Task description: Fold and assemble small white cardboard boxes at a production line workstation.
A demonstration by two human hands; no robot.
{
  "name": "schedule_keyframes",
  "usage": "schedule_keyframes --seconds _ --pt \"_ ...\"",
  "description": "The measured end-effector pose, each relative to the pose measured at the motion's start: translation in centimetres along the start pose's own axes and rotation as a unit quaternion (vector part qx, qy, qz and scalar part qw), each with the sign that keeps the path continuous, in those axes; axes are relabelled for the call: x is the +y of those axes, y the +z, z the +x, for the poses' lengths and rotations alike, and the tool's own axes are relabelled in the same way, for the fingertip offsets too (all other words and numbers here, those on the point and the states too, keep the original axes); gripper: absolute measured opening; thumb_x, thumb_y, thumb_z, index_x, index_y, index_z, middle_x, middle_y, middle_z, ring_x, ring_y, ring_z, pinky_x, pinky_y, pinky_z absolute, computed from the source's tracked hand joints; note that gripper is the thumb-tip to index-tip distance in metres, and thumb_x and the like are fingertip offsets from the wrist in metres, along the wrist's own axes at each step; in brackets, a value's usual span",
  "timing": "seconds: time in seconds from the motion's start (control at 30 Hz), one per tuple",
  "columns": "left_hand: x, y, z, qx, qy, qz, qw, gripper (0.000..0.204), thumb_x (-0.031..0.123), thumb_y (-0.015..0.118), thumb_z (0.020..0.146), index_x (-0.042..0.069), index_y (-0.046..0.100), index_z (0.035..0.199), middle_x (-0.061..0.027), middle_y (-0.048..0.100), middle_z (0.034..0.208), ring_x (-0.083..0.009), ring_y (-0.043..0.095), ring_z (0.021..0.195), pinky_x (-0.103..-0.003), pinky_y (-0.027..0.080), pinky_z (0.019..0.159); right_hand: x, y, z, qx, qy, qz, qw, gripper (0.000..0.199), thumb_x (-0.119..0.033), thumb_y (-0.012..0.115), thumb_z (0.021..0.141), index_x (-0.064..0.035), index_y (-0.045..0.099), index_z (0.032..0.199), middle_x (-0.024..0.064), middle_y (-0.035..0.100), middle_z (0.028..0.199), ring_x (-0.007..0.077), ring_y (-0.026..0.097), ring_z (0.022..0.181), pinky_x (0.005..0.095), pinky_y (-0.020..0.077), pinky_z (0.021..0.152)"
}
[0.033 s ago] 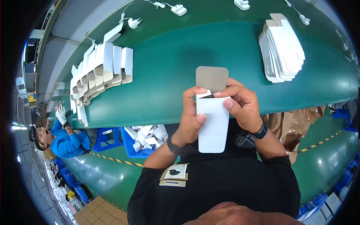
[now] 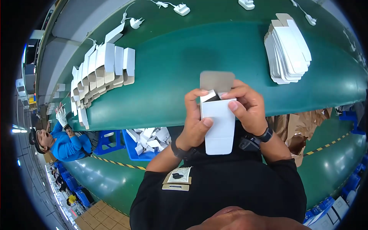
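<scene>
A white folding carton (image 2: 219, 124) is held between my two hands in front of my chest, its end toward the table standing open. Its grey-brown lid flap (image 2: 217, 81) sticks up, and a small side flap (image 2: 209, 96) leans in over the dark opening. My left hand (image 2: 196, 119) grips the carton's left side, thumb on the front face and forefinger at the small flap. My right hand (image 2: 247, 107) holds the upper right corner, thumb on the front face and fingers behind the lid flap.
Opened white cartons (image 2: 103, 65) stand in rows at the table's left. A stack of flat cartons (image 2: 287, 51) lies on the right. Plugged adapters (image 2: 181, 9) line the far edge. Below the table are a blue bin (image 2: 132, 149) of white pieces and brown paper (image 2: 299, 130). A co-worker (image 2: 69, 142) sits left.
The carton has tilted slightly in my hands, its lower end shifting up and right. The lid flap leans a little lower, and the small side flap stands up more.
</scene>
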State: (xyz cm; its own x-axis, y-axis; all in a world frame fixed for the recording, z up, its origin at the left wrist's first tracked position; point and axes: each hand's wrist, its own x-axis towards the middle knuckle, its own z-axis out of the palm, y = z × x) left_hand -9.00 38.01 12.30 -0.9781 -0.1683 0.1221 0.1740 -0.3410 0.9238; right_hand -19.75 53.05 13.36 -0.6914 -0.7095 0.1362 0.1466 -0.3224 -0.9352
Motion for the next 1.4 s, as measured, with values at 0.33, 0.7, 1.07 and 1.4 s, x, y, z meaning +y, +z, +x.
schedule_keyframes --seconds 0.33,0.7,1.07,1.4 --pt "1.3 -0.7 0.0 -0.033 -0.048 0.079 0.995 0.085 0.020 0.063 0.092 0.012 0.002 0.151 -0.0208 0.055 0.119 -0.0227 0.056 0.110 -0.037 0.045 0.093 -1.2 -0.5 1.2 -0.063 -0.168 -0.189 0.965 0.013 -0.005 0.066 0.090 0.0024 0.069 0.100 0.0182 0.066 0.107 0.0302 0.066 0.103 0.0410 0.0533 0.089" --pt "1.0 -1.5 -0.5 -0.103 -0.029 0.134 0.985 0.066 0.016 0.060 0.095 0.009 0.023 0.149 -0.0190 0.050 0.129 -0.0210 0.054 0.110 -0.037 0.045 0.094 -2.2 -0.7 0.3 -0.028 0.010 -0.077 0.997 0.014 0.003 0.065 0.086 0.0024 0.070 0.099 0.0180 0.066 0.108 0.0250 0.065 0.105 0.0359 0.0527 0.089" --pt "0.0 -3.0 -1.5 -0.068 -0.010 0.085 0.994 0.044 0.022 0.052 0.100 0.008 0.033 0.138 -0.0141 0.049 0.122 -0.0195 0.050 0.110 -0.037 0.042 0.095 -1.4 0.0 1.2 -0.115 -0.061 -0.225 0.966 0.024 -0.004 0.071 0.083 0.0013 0.070 0.106 0.0210 0.064 0.122 0.0297 0.064 0.110 0.0385 0.0502 0.094" --pt "3.9 -11.1 -9.3 0.422 0.145 0.231 0.865 0.038 0.024 0.040 0.100 0.006 0.037 0.134 -0.0088 0.047 0.122 -0.0161 0.050 0.108 -0.032 0.044 0.092 -5.4 -7.5 1.5 0.160 -0.191 -0.690 0.680 0.046 -0.026 0.062 0.096 0.0002 0.057 0.134 0.0209 0.055 0.138 0.0340 0.051 0.129 0.0434 0.0364 0.109"
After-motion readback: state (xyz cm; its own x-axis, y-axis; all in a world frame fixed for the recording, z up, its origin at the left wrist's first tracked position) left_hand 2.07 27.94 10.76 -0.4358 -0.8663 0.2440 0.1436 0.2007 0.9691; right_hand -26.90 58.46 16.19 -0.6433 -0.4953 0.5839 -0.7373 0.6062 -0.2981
